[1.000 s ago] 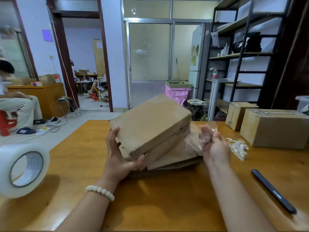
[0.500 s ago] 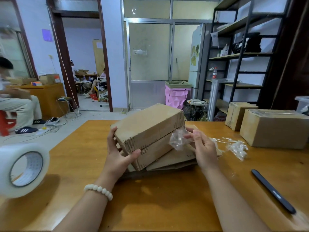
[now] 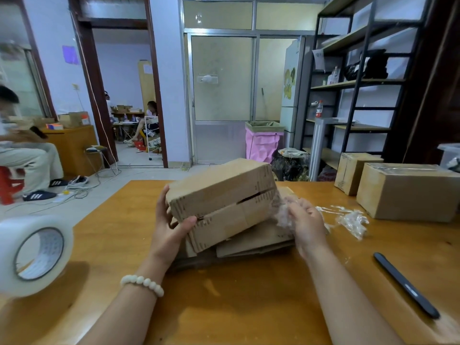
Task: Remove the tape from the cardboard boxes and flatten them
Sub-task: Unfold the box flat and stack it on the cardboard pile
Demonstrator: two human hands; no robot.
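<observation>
At table (image 3: 224, 307) centre, atop flattened cardboard (image 3: 254, 241): box (image 3: 224, 195) tilted, gripped at left end by left hand (image 3: 166, 230), thumb on seam. Right hand (image 3: 306, 225) curled round tape wad (image 3: 282, 215) at right end. Tape-peeling step. Next, probably: drop wad, split seam, press flat.

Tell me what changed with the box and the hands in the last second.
The box was turned toward the person, so its slit seam now faces the camera. The right hand came closer to the box's right end, its fingers bunching the clear tape, stretched before. The left hand still grips the left end. Tape roll, black tool and sealed boxes stayed.
</observation>
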